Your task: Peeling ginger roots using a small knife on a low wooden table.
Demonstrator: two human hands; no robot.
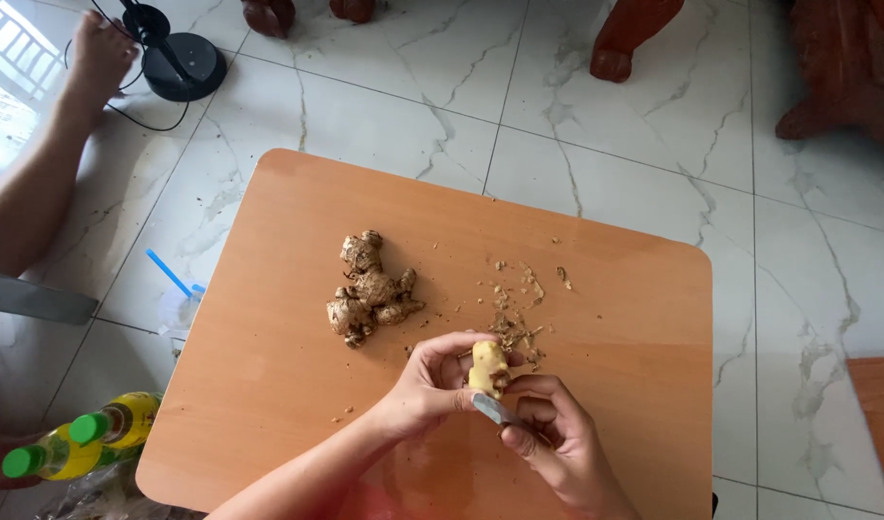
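Head view, looking down on one orange-brown tabletop (269, 385) set on a pale marbled floor (654, 173). Near the front edge, two hands at work: left hand (423, 390) with fingers curled round one small peeled piece of ginger (487, 368), thumb and fingertips pinching it upright; right hand (558, 438) clenched on one knife (493, 409), its grey blade laid against the piece's lower end. Both hands touching or nearly touching around the piece, over the tabletop a little right of its middle line. Just beyond the hands, a scatter of peelings (514, 323), too many and too small to count, trailing toward the far edge. Left of the peelings, near the tabletop's centre, one knobbly unpeeled ginger root (370, 289), lying apart from the hands. Off the left edge, on the floor: two yellow bottles with green caps (86, 443) by the front left corner, and one clear cup with a blue straw (177, 303) farther along. Farther still, past the far left corner, one bare foot (95, 53) beside one black round stand base (182, 63). Along the far side, dark red wooden furniture legs (620, 39), at least four.
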